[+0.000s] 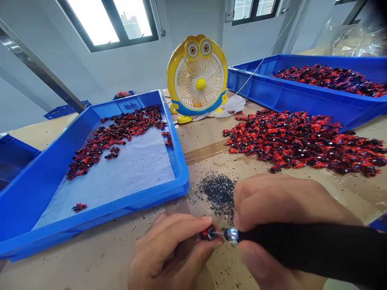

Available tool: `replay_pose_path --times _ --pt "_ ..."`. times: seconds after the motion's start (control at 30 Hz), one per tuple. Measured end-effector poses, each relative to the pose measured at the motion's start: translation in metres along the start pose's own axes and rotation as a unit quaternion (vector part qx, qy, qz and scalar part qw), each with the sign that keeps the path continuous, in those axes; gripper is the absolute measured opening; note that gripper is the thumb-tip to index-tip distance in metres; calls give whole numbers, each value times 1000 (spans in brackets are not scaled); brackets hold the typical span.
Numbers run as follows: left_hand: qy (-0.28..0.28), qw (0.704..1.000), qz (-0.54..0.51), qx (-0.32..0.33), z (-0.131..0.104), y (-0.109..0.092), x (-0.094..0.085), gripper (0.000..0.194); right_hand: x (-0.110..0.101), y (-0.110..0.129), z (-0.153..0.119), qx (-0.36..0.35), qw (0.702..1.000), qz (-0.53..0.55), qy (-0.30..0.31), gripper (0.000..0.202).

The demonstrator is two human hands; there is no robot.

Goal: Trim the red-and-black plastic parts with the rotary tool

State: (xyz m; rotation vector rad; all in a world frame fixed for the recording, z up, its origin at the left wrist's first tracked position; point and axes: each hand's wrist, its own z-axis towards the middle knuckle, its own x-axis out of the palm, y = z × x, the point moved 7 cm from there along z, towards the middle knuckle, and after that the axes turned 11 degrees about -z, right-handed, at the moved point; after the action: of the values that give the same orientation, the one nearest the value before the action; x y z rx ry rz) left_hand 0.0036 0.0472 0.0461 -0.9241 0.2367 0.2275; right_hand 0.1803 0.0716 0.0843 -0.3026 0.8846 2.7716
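Near the bottom centre, my left hand (pixel 173 249) pinches a small red and black part (pixel 208 232) between thumb and fingertips. My right hand (pixel 278 213) is wrapped round a thick black-handled tool (pixel 308 245) with a silver collar. The tool's thin metal tip meets the round opening of the part. Just beyond both hands, a patch of black shavings (pixel 219 191) lies on the brown table (pixel 121 245). Many similar red and black parts form a pile (pixel 290 139) behind my right hand.
At the left, a blue tray (pixel 178 181) lined with white sheet holds many red and black parts. Another full blue tray (pixel 272 92) stands at the back right. Between them is a yellow cartoon fan (pixel 198 80), with a white plastic bag (pixel 236 105) beside it.
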Motion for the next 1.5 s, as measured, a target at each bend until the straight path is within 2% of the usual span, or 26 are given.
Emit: replay_pose_path --times 0.2,0.43,0.57,0.77,0.9,1.3,1.5 --pt "8 1000 -10 -1 -1 2 1 20 1 3 9 7 997 -20 68 12" --pt "2 1000 -13 -2 -1 1 1 25 2 4 9 -9 994 -30 106 14" --pt "9 1000 -28 -2 0 2 2 26 0 3 10 1 997 -23 75 13" --pt "8 1000 -10 -5 -2 4 1 23 -3 0 5 26 990 -63 124 14" --pt "5 1000 -18 -3 -2 3 2 20 -5 0 1 19 983 -104 147 24" --pt "22 1000 0 4 -2 2 3 18 -4 3 7 9 984 -99 145 15" --pt "22 1000 9 6 -2 2 3 16 0 3 12 9 990 -95 102 10"
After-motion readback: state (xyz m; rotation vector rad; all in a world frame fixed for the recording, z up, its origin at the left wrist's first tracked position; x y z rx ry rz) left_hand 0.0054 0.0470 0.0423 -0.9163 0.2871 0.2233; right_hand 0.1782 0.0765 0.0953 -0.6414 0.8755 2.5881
